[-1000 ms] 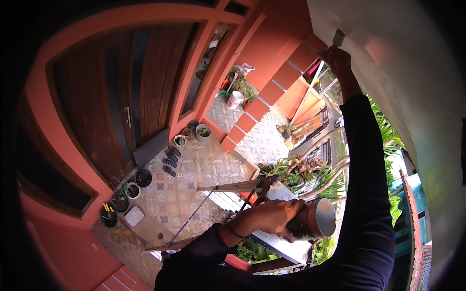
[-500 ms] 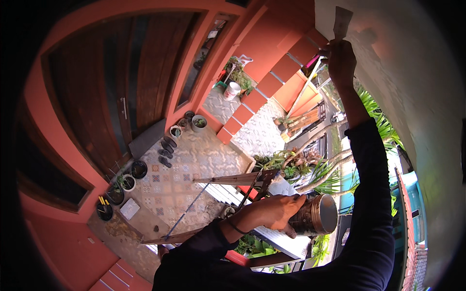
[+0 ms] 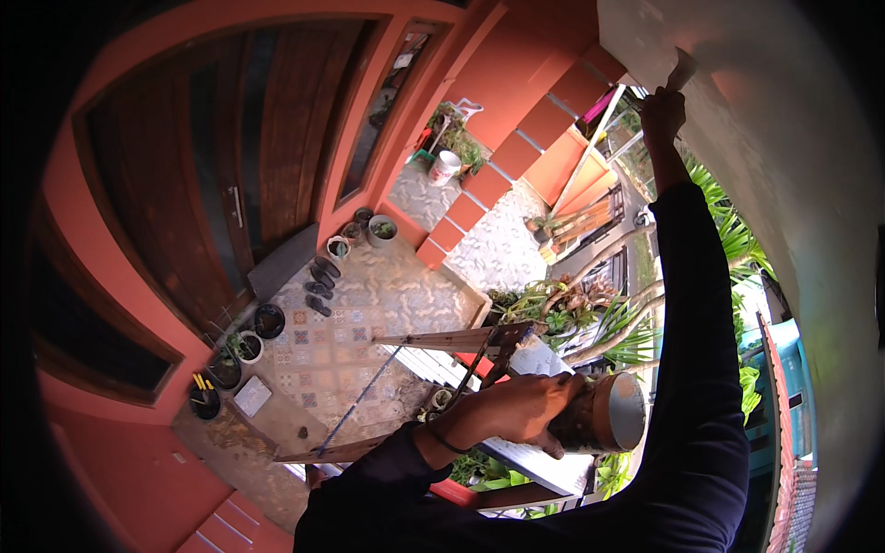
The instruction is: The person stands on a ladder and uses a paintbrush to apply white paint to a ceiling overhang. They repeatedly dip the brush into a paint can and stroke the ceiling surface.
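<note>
My left hand (image 3: 516,410) is closed around a metal can (image 3: 588,415) with a rusty brown outside and a pale grey interior. The can tilts so that its open mouth faces right. High up, my outstretched right hand (image 3: 664,118) grips a putty knife (image 3: 681,70) by its handle. The blade lies at the pale plastered surface (image 3: 737,138), which has patchy marks; whether it touches is hard to tell. Most of the knife's handle is hidden in my fingers.
Below me stands a wooden ladder (image 3: 433,340) with a blue rope (image 3: 364,396) across its legs. Potted plants (image 3: 382,230) and dark sandals (image 3: 321,284) are on the tiled floor (image 3: 350,318), beside a wooden door (image 3: 304,111). Tree branches (image 3: 613,244) rise at right.
My right hand has moved slightly down and right, and the knife blade has turned from flat-on to tilted, nearly edge-on. The can has shifted a little, showing more of its inside.
</note>
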### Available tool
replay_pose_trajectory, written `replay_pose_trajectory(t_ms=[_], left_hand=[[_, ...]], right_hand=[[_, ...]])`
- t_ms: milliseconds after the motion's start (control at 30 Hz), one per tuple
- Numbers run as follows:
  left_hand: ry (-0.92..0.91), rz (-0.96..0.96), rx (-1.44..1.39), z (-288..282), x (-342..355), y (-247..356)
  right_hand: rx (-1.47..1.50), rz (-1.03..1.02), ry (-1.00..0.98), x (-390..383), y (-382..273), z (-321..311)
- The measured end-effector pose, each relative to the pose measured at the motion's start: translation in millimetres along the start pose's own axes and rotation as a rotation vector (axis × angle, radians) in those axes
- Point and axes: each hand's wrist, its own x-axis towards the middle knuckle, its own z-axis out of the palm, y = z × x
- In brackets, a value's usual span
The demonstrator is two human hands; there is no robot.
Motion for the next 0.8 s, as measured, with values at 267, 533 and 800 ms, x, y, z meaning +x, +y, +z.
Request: replay_pose_trajectory(t_ms=[267, 533, 800], left_hand=[[-0.002, -0.023, 0.068, -0.7, -1.1, 2.2], [-0.041, -0.071, 0.072, -6.4, -0.9, 11.5], [-0.010, -0.037, 0.062, -5.5, -2.3, 10.2]], right_hand=[[0.874, -0.081, -0.337, -5.3, -13.7, -31.9], [1.620, 0.152, -0.195, -34.0, -151.3, -140.6], [0.845, -0.112, 0.030, -49.0, -134.2, -123.9]])
